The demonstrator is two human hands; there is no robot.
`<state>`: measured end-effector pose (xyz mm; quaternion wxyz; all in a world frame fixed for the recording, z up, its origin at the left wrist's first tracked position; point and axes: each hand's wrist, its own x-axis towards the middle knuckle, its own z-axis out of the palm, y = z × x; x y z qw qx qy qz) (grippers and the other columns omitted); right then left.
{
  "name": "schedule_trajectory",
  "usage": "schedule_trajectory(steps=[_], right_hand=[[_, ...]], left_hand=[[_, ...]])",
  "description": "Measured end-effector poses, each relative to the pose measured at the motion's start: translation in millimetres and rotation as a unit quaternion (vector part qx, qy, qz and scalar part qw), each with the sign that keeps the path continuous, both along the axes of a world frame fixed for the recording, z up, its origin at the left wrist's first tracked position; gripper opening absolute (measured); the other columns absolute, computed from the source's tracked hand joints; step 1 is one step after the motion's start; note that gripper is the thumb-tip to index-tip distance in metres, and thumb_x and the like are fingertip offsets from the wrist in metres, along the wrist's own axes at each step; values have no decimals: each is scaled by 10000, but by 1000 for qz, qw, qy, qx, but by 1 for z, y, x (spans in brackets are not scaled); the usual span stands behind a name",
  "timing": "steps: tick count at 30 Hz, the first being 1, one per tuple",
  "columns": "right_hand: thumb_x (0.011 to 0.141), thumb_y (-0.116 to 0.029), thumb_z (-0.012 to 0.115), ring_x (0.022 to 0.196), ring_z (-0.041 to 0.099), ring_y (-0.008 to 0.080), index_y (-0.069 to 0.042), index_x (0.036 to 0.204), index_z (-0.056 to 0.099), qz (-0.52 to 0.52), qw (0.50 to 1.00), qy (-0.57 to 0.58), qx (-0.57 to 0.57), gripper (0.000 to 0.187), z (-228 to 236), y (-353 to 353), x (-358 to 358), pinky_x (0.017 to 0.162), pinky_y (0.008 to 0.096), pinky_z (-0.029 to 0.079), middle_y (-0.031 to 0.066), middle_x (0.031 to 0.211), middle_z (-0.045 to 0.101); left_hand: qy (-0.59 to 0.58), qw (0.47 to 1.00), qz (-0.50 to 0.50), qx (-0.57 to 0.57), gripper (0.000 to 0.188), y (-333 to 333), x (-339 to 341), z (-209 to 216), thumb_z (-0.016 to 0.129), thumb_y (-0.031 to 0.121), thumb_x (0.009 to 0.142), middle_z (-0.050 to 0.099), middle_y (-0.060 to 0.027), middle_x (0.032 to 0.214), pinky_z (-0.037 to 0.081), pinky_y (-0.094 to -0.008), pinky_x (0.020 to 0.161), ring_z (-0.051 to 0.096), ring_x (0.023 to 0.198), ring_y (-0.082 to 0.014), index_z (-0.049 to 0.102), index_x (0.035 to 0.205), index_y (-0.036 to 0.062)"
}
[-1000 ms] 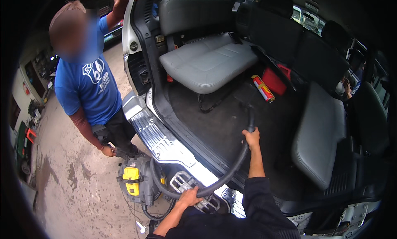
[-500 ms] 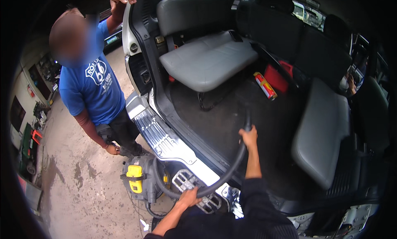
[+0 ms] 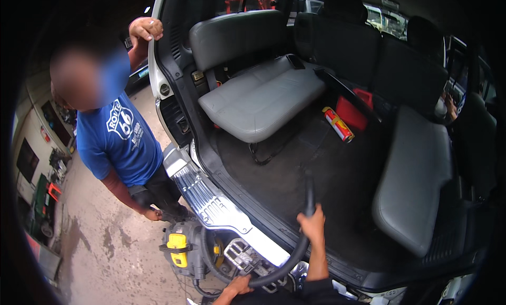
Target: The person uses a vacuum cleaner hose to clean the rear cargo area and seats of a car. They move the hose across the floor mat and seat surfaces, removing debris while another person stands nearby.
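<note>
My right hand (image 3: 313, 224) is closed around the black vacuum hose (image 3: 298, 256) close to its front end. Beyond that grip, the hose's straight black end piece (image 3: 309, 186) reaches over the dark floor mat (image 3: 263, 184) in the back of a vehicle. Farther down, my left hand (image 3: 240, 286) grips the same hose outside the silver rear bumper (image 3: 216, 202). From there the hose curves up to a grey-and-black vacuum cleaner (image 3: 182, 252) with yellow parts, standing on the ground.
Grey bench seats flank the cargo floor: one folded down at left (image 3: 263, 99), one upright at right (image 3: 408, 184). A red-and-yellow can (image 3: 338, 124) lies by a red container (image 3: 354, 110). A person in a blue shirt (image 3: 118, 131) stands left, hand on the vehicle frame.
Both hands and the hose sit lower in the picture, with the hose end drawn back toward the bumper. The view has shifted slightly. The other person's raised hand stays on the frame.
</note>
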<state>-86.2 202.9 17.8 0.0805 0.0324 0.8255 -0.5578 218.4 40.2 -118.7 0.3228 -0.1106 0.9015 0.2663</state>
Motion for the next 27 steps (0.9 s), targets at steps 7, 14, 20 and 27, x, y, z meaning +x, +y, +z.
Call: schedule_trajectory(steps=[7, 14, 20, 27], right_hand=[[664, -70, 684, 514, 637, 254, 54, 1093, 523, 13, 995, 22, -91, 475, 2, -17, -140, 433, 371, 509, 176, 785, 647], [634, -94, 684, 597, 661, 246, 92, 1209, 463, 50, 997, -61, -25, 643, 16, 61, 57, 549, 354, 533, 196, 790, 641], [653, -90, 662, 530, 640, 229, 83, 1215, 467, 21, 999, -24, -40, 619, 6, 41, 41, 495, 354, 515, 175, 735, 636], [676, -45, 679, 433, 570, 213, 68, 1269, 421, 14, 986, -4, -168, 657, -31, -11, -107, 365, 339, 471, 134, 731, 585]], left_hand=[[134, 989, 59, 9, 504, 7, -83, 39, 710, 246, 804, 615, -278, 1066, 485, -492, 850, 599, 1002, -443, 471, 1176, 4], [-44, 976, -201, 70, 600, -27, 3, -41, 723, 362, 757, 569, -220, 1211, 442, -470, 961, 551, 1129, -399, 551, 1248, 63], [-37, 990, -123, 53, 577, -20, -3, -45, 718, 324, 761, 570, -244, 1205, 453, -479, 951, 552, 1131, -406, 549, 1241, 51], [67, 997, 6, -22, 546, -19, -75, -9, 723, 295, 776, 650, -234, 1046, 494, -490, 853, 620, 1001, -408, 460, 1178, 34]])
